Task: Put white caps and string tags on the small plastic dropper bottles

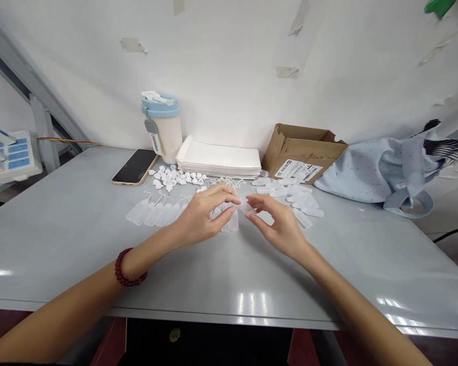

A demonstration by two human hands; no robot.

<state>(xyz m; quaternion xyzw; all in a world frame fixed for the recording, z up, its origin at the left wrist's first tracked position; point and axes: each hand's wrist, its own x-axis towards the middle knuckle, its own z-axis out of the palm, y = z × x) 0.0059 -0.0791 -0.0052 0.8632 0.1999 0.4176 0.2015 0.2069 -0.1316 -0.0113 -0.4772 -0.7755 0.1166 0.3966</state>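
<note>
My left hand (209, 213) is over the middle of the table, its fingers curved and its thumb and forefinger a little apart, with nothing visible between them. Across from it, my right hand (277, 218) has a small translucent plastic piece (246, 207) between thumb and fingers. Below and partly behind the left hand, a few similar flat plastic pieces (231, 222) lie on the table. To the left lies a row of translucent pieces with thin tails (152, 213). Loose translucent pieces (303, 199) are spread right of the right hand.
Small white caps (171, 177) lie behind the left hand, near thin white strips (227, 181). Along the wall are a phone (135, 166), a tumbler (168, 127), a white stack (217, 158), a cardboard box (301, 152) and a pale blue cloth bag (366, 168). The grey table (198, 279) has a front edge.
</note>
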